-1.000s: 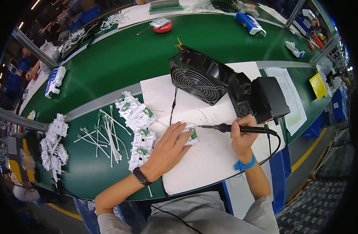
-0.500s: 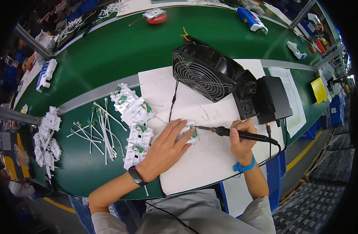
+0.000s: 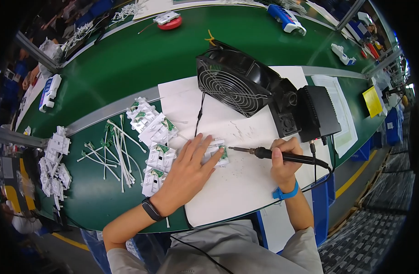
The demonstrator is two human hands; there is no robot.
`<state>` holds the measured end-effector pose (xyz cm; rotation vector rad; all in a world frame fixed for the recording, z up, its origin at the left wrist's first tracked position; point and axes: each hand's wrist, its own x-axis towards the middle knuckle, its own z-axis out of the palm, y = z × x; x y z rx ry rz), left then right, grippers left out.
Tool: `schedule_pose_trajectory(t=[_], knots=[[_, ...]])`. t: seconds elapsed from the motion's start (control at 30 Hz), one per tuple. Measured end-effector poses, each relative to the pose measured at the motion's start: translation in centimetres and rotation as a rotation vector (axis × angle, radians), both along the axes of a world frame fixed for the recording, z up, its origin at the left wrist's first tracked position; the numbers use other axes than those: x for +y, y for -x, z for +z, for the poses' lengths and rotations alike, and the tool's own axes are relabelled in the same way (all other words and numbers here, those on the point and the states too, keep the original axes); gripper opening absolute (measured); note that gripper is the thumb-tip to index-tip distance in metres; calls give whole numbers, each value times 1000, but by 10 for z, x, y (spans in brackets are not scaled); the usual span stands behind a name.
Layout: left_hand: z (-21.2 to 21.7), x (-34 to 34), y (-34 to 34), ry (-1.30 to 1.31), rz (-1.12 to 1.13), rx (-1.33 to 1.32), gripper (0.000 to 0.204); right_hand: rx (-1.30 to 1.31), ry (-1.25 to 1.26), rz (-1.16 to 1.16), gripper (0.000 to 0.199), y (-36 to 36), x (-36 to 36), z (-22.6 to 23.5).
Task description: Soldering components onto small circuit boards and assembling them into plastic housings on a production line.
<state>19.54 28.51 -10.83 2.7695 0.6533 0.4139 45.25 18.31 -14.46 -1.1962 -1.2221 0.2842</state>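
On the green worktop [image 3: 127, 59], left to right:

Far left: heap of white plastic plates [image 3: 54, 164] by the edge, well apart from the hands.

Left-centre: loose white cable ties [image 3: 113, 153] scattered; just beside them a row of white socket modules [image 3: 154, 137] w/ small green boards showing, partly on the white paper sheet [image 3: 237, 182].

Left hand [image 3: 189, 171]: flat, fingers spread, pressing down on one white socket module [image 3: 217, 153] on the sheet. Not gripping it, just pinning it. Dark band on the wrist.

Module handling (my read): light, stiff plastic shell, will slide on paper unless held down. Board + solder points look fragile, so hold by the plastic edges, keep fingers off the green part and away from the tip.

Soldering iron [image 3: 278, 155]: tip points left, near the module's right edge; can't tell if it touches.

Right hand [image 3: 285, 162]: closed round the iron's black handle, pen-style, blue band on the wrist. Iron is prob. light and rigid, hot at the front, so take it by the rear grip only; cord trails right.

Behind: black fan [image 3: 232, 84] tilted toward the sheet, touching or just beside the black solder station [image 3: 310, 114].

Far right: yellow pad [image 3: 373, 101].
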Motion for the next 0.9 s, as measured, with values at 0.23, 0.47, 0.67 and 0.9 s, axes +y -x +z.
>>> schedule_pose_trajectory(t=[0.23, 0.47, 0.67, 0.9], knots=[[0, 3, 1, 59, -18, 22, 56, -2, -4, 66, 20, 5, 6, 6], [0, 3, 0, 56, -14, 27, 56, -29, 45, 89, 22, 6, 9, 12], [-1, 6, 0, 72, -21, 26, 55, -11, 44, 25, 23, 3, 7, 8], [3, 18, 4, 156, -90, 15, 55, 101, -2, 127, 25, 4, 2, 4]])
